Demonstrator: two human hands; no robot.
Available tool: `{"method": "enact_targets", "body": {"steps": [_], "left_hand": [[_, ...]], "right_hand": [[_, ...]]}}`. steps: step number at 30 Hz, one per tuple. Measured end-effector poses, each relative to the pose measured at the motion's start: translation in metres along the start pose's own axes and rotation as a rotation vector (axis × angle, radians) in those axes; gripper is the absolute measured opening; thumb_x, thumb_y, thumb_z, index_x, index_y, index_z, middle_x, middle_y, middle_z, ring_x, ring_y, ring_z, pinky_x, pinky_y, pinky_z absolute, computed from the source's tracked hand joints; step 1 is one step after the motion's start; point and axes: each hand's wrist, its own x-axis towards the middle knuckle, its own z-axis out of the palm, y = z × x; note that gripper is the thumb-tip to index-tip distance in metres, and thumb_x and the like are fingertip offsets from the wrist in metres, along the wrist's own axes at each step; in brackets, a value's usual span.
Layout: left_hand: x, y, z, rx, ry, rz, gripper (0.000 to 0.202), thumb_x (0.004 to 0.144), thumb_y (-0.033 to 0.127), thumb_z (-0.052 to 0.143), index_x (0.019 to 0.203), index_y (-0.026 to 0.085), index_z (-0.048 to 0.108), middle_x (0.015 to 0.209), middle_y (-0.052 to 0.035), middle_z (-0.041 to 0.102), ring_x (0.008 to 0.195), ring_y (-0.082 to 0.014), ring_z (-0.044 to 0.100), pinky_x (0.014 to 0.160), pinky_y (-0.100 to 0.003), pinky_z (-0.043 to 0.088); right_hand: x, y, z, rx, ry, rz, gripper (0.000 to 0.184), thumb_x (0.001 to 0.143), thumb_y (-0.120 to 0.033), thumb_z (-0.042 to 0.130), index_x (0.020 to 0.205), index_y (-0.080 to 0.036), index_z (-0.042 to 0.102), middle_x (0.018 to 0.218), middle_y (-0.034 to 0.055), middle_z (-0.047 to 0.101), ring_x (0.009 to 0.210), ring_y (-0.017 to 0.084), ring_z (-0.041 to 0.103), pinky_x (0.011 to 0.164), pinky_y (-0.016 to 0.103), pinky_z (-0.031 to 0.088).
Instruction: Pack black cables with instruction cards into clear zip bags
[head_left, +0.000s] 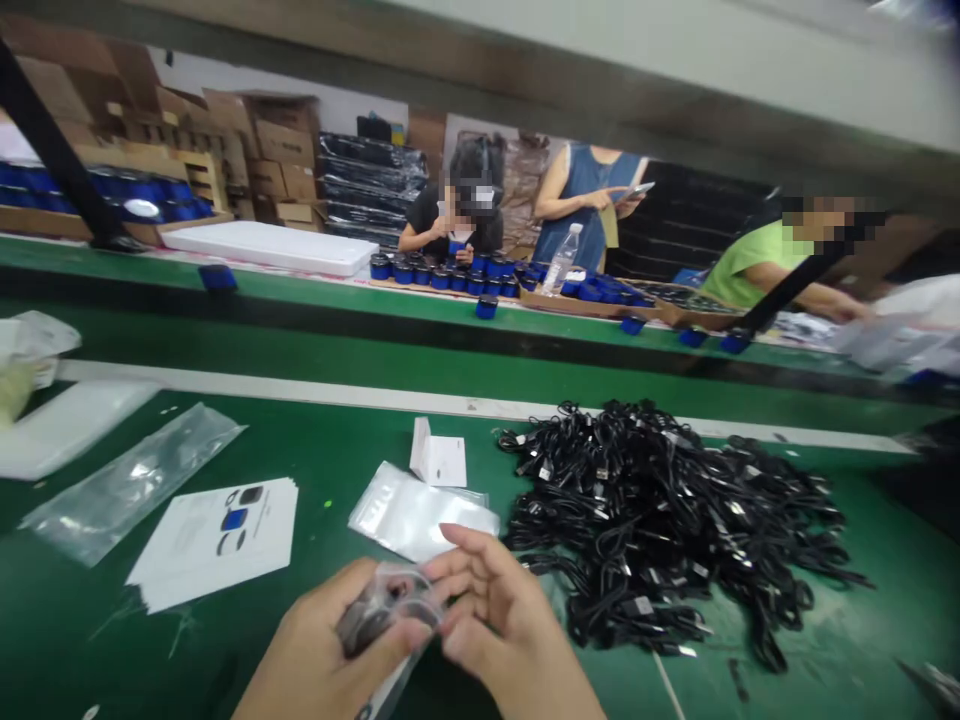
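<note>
At the near edge of the green table, my left hand point(330, 640) is closed around a small transparent plastic bag point(409, 598). Something dark shows through its side, perhaps a coiled black cable, and a white printed piece is partly visible lower down. My right hand point(495, 610) is beside the bag's mouth with fingers apart and slightly curled; its fingertips reach the bag's edge. Just beyond both hands lies a stack of flat transparent bags point(420, 515), with a folded white leaflet point(442, 460) at its far side. Right of them is a big heap of black cables point(645, 520).
Printed white sheets point(217, 540) and a long plastic bag point(142, 480) lie to the left. Blue-and-black round items point(486, 307) sit along the green ledge point(337, 300). Beyond it are a water bottle point(562, 258) and several people. A beam point(480, 60) crosses overhead.
</note>
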Motion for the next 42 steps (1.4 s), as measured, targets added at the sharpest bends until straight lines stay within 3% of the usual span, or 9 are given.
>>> {"method": "enact_targets", "body": {"steps": [4,10,15,18,21,27,34,38,42], "left_hand": [[-0.003,0.006,0.001,-0.231,-0.011,-0.011,0.036,0.073,0.052,0.062,0.091,0.021,0.065,0.080,-0.0010,0.072,0.076,-0.0203,0.066,0.070,-0.027,0.049],[-0.006,0.000,0.001,-0.564,-0.130,-0.133,0.045,0.073,0.059,0.062,0.097,0.021,0.069,0.090,-0.0026,0.073,0.090,-0.0207,0.065,0.078,-0.026,0.048],[-0.002,-0.006,0.007,-0.344,0.017,-0.036,0.035,0.082,0.048,0.057,0.064,0.019,0.065,0.061,0.0029,0.059,0.061,-0.0118,0.052,0.056,-0.019,0.039],[-0.001,-0.009,0.009,-0.349,0.124,-0.050,0.028,0.078,0.046,0.061,0.072,0.020,0.068,0.067,0.0021,0.063,0.066,-0.0143,0.056,0.060,-0.020,0.043],[-0.003,-0.010,0.006,-0.364,0.126,-0.098,0.029,0.078,0.048,0.060,0.072,0.020,0.067,0.067,0.0021,0.062,0.068,-0.0152,0.057,0.062,-0.021,0.046],[-0.010,0.000,0.002,-0.147,0.220,0.056,0.028,0.081,0.041,0.058,0.062,0.021,0.060,0.061,0.0046,0.051,0.056,-0.0099,0.048,0.053,-0.017,0.039],[-0.010,0.004,0.003,-0.156,0.060,0.138,0.021,0.084,0.039,0.054,0.075,0.023,0.065,0.072,0.0025,0.061,0.064,-0.0117,0.060,0.059,-0.018,0.045],[-0.009,0.000,0.004,-0.043,0.093,0.190,0.024,0.084,0.036,0.054,0.068,0.022,0.064,0.065,0.0027,0.058,0.060,-0.0113,0.056,0.056,-0.019,0.041],[-0.009,-0.002,0.005,-0.157,0.074,0.139,0.021,0.082,0.037,0.057,0.070,0.023,0.066,0.068,0.0025,0.058,0.060,-0.0114,0.056,0.054,-0.019,0.042]], "right_hand": [[-0.005,-0.005,-0.002,-0.222,-0.042,0.011,0.018,0.078,-0.032,0.068,0.085,-0.016,0.069,0.075,0.0051,0.070,0.070,0.016,0.063,0.068,0.026,0.049],[-0.006,-0.007,-0.002,-0.316,0.060,-0.028,0.024,0.082,-0.036,0.060,0.069,-0.016,0.065,0.061,0.0005,0.062,0.060,0.013,0.055,0.059,0.023,0.043],[-0.009,-0.007,0.002,-0.385,0.056,0.019,0.025,0.082,-0.034,0.057,0.065,-0.016,0.062,0.059,-0.0003,0.057,0.060,0.013,0.052,0.059,0.023,0.041],[-0.010,-0.009,0.000,-0.447,0.071,-0.001,0.024,0.083,-0.031,0.054,0.066,-0.017,0.060,0.061,-0.0002,0.057,0.060,0.013,0.052,0.059,0.023,0.041],[-0.010,-0.010,-0.005,-0.542,0.050,-0.053,0.022,0.085,-0.028,0.051,0.066,-0.017,0.058,0.062,-0.0005,0.056,0.062,0.013,0.053,0.060,0.023,0.041],[-0.010,-0.009,-0.010,-0.704,0.012,-0.209,0.017,0.086,-0.020,0.049,0.071,-0.018,0.056,0.068,0.0003,0.057,0.066,0.014,0.055,0.061,0.023,0.041],[-0.007,-0.010,-0.008,-0.617,-0.110,-0.165,0.018,0.088,-0.019,0.049,0.074,-0.018,0.060,0.072,0.0008,0.061,0.070,0.014,0.057,0.064,0.023,0.043],[-0.008,-0.006,-0.006,-0.706,-0.125,-0.202,0.017,0.088,-0.017,0.046,0.074,-0.019,0.057,0.073,0.0010,0.060,0.071,0.014,0.057,0.063,0.023,0.042],[-0.009,0.001,-0.004,-0.732,-0.096,-0.308,0.016,0.087,-0.015,0.045,0.074,-0.019,0.054,0.071,0.0005,0.058,0.068,0.014,0.056,0.061,0.023,0.041]]}}
